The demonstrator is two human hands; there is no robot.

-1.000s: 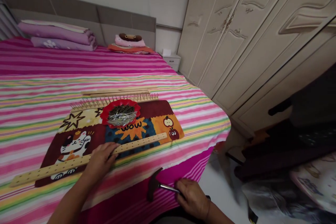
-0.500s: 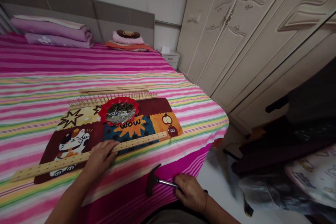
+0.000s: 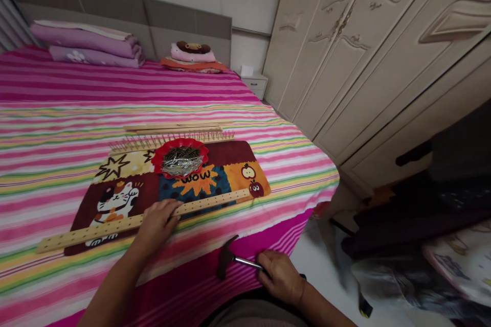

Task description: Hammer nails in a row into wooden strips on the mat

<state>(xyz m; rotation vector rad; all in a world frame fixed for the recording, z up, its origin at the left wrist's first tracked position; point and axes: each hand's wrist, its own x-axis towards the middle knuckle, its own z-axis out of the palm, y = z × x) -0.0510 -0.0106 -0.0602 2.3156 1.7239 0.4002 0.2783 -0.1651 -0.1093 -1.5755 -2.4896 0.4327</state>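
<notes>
My left hand [image 3: 158,221] is closed over the middle of a long pale wooden strip [image 3: 215,201] with rows of small dark holes or dots. The strip lies slantwise along the near side of a patterned mat [image 3: 222,153] printed with a cat and apples. In my right hand [image 3: 281,275] is a claw hammer [image 3: 226,257], gripped by its handle, its dark head pointing left beside the bed's near edge. Beyond the strip, a red scalloped dish [image 3: 156,161] of loose nails [image 3: 183,160] sits on the mat. Behind it lies another strip with upright nails [image 3: 172,139].
More plain wooden strips [image 3: 176,126] lie past the nailed one on the striped bedspread [image 3: 276,138]. Folded quilts [image 3: 95,46] and a small folded stack [image 3: 194,56] are by the headboard. A wardrobe [image 3: 326,51] stands right; bags and cloths [image 3: 429,260] crowd the lower right.
The view has turned slightly, so the scene sits a little further right. My left hand stays on the strip and my right hand keeps the hammer in nearly the same place.
</notes>
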